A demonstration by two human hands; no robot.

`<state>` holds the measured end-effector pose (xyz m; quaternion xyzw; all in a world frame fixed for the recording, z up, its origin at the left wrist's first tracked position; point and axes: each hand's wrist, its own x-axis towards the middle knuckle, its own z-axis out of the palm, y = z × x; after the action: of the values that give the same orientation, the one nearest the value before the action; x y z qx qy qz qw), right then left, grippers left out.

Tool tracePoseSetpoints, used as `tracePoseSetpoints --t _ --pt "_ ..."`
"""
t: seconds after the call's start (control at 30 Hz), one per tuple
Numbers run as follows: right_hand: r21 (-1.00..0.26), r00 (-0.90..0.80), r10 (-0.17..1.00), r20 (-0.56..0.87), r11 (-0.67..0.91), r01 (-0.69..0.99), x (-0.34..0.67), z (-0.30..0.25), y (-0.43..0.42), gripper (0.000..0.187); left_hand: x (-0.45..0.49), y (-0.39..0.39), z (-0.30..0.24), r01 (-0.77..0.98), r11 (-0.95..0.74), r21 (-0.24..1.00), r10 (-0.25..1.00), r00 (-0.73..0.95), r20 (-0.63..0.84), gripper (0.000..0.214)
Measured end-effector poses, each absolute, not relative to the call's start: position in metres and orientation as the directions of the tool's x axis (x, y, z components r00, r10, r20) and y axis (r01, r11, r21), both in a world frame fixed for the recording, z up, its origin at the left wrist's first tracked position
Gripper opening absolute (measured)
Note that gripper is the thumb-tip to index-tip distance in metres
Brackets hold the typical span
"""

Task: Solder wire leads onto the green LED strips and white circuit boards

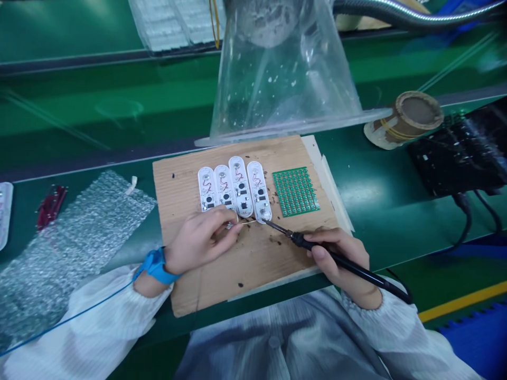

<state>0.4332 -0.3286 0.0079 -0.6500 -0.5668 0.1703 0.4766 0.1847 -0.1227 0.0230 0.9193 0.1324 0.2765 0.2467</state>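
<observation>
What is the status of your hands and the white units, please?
Right hand holding soldering iron, tip at lower end of rightmost white unit. Left hand pinching thin wire near tip, partly hiding second unit from left.

No text, label, brand, number or sign is legible in the head view. On the four white circuit boards (239,182), any print is too small to read. The same finding applies to the green circuit-board panel (296,191), whose fine pattern does not resolve into characters. The soldering iron (356,268) and the blue wrist strap (158,266) yield no readable marking.
</observation>
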Motion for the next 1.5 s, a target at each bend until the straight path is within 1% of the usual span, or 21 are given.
tracePoseSetpoints --t 0.1,0.33,0.57,0.8,0.97,1.13,1.23,1.27,1.33,1.43,1.5 --pt "-0.796 0.283 0.902 0.326 0.100 0.597 0.433 0.010 -0.328 0.010 0.184 -0.123 0.023 0.101 -0.850 0.516 0.369 0.815 0.448 0.007" --pt "-0.826 0.328 0.891 0.313 0.086 0.557 0.434 0.005 -0.331 0.009 0.184 -0.123 0.022 0.092 -0.847 0.524 0.370 0.810 0.455 0.007" --pt "-0.816 0.288 0.903 0.318 0.106 0.569 0.434 0.009 -0.329 0.010 0.185 -0.124 0.022 0.089 -0.845 0.527 0.369 0.810 0.456 0.007" --pt "-0.864 0.405 0.860 0.310 0.077 0.497 0.434 0.001 -0.334 0.007 0.189 -0.126 0.024 0.079 -0.844 0.531 0.363 0.812 0.457 0.007" --pt "-0.843 0.357 0.880 0.314 0.085 0.531 0.434 0.002 -0.332 0.007 0.193 -0.126 0.021 0.070 -0.849 0.524 0.349 0.818 0.457 0.007" --pt "-0.843 0.357 0.878 0.318 0.090 0.530 0.435 0.002 -0.333 0.006 0.192 -0.127 0.020 0.082 -0.852 0.518 0.353 0.820 0.451 0.006" --pt "-0.887 0.422 0.852 0.309 0.097 0.452 0.435 0.002 -0.336 0.009 0.186 -0.125 0.025 0.080 -0.829 0.553 0.373 0.817 0.440 0.004" --pt "-0.905 0.447 0.843 0.298 0.101 0.413 0.434 0.002 -0.336 0.009 0.183 -0.122 0.027 0.093 -0.815 0.572 0.394 0.813 0.429 0.004" --pt "-0.930 0.477 0.834 0.277 0.107 0.352 0.430 0.005 -0.334 0.011 0.177 -0.115 0.031 0.142 -0.757 0.638 0.481 0.782 0.397 0.007" --pt "-0.932 0.471 0.840 0.271 0.106 0.347 0.422 0.010 -0.323 0.011 0.170 -0.102 0.033 0.163 -0.624 0.764 0.611 0.712 0.347 0.008" --pt "-0.924 0.455 0.846 0.277 0.106 0.367 0.416 0.010 -0.314 0.010 0.167 -0.096 0.032 0.123 -0.585 0.801 0.618 0.708 0.343 0.009"
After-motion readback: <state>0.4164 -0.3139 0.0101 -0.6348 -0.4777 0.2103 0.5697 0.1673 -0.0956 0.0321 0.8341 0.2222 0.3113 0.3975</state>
